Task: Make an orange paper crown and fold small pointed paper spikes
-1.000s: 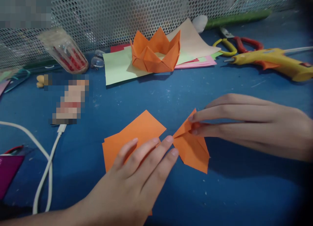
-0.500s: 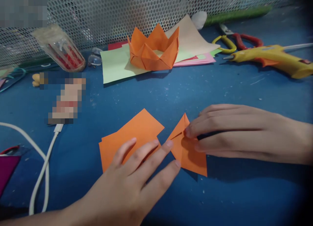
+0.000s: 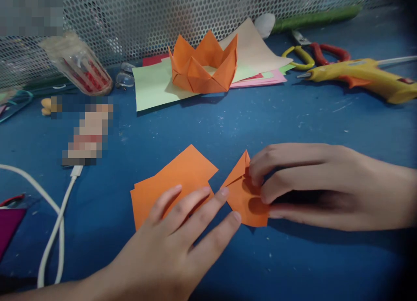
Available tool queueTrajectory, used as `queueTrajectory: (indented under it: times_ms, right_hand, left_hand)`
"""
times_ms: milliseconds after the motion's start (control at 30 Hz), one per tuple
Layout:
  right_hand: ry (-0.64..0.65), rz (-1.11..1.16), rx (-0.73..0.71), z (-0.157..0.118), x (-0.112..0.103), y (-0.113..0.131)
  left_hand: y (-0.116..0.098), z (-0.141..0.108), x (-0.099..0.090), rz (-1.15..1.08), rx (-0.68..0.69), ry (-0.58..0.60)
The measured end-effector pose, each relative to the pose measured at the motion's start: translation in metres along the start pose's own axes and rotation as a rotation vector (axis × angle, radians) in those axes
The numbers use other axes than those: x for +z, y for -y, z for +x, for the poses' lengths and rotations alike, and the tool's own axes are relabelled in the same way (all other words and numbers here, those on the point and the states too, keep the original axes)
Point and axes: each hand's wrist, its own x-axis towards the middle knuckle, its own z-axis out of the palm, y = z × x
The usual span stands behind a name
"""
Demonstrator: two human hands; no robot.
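Note:
A piece of folded orange paper (image 3: 237, 190) lies on the blue table, its pointed tip at the top and a crease slit across its upper left. My right hand (image 3: 302, 183) bends over its right side, fingertips on the paper and thumb at the lower right edge, gripping it. That lower right corner is partly hidden by the fingers. My left hand (image 3: 187, 231) lies flat with fingers spread over the loose orange sheets (image 3: 182, 170). Its index fingertip reaches the folded paper's left edge.
Behind stands an orange paper crown (image 3: 203, 73) on several coloured sheets (image 3: 150, 90). A yellow glue gun (image 3: 365, 75) and pliers (image 3: 329, 53) lie at the right rear. At left are a blurred-out phone-like object (image 3: 89, 133), its white cable (image 3: 61, 223) and a jar (image 3: 81, 68).
My right hand has curled its fingers and brought its thumb down to the paper's lower right corner, which now looks turned up or covered. My left hand has stayed in place.

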Motion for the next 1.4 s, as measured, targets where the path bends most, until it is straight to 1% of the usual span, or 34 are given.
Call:
queueTrajectory:
  times_ms: [133, 300, 467, 533, 633, 700, 800, 900, 1133, 1300, 1400]
  right_hand:
    - [-0.022, 0.038, 0.058, -0.003, 0.006, 0.003]
    - [-0.076, 0.09, 0.121, -0.002, 0.012, 0.007]
    - [-0.161, 0.101, 0.259, 0.001, 0.019, 0.013]
    - [-0.19, 0.093, 0.294, 0.003, 0.022, 0.015]
    - [-0.206, 0.084, 0.321, 0.006, 0.023, 0.017]
    - [-0.18, 0.075, 0.343, 0.007, 0.021, 0.018]
    - [-0.152, 0.035, 0.34, 0.009, 0.017, 0.02]
    - [-0.177, -0.004, 0.306, 0.01, 0.016, 0.022]
    - [-0.188, -0.038, 0.299, 0.007, 0.021, 0.023]
    - [-0.173, -0.066, 0.307, 0.008, 0.02, 0.022]
    - [-0.192, -0.086, 0.303, 0.008, 0.02, 0.022]
  left_hand:
    - [0.001, 0.001, -0.001, 0.004, 0.018, -0.016]
    - [0.001, 0.003, -0.006, -0.015, 0.014, 0.039]
    - [0.001, 0.004, -0.003, 0.018, 0.019, -0.028]
    - [0.001, 0.004, -0.001, 0.012, 0.02, -0.035]
    - [0.002, 0.004, 0.001, 0.004, 0.022, -0.042]
    - [0.002, 0.003, 0.002, 0.003, 0.025, -0.053]
    - [0.002, 0.002, 0.0, -0.027, 0.043, -0.048]
    - [0.001, 0.003, -0.005, -0.087, 0.043, -0.014]
    - [-0.004, 0.007, -0.016, -0.17, 0.007, 0.083]
    - [-0.005, 0.008, -0.015, -0.205, 0.003, 0.107]
    - [-0.005, 0.009, -0.013, -0.234, 0.022, 0.109]
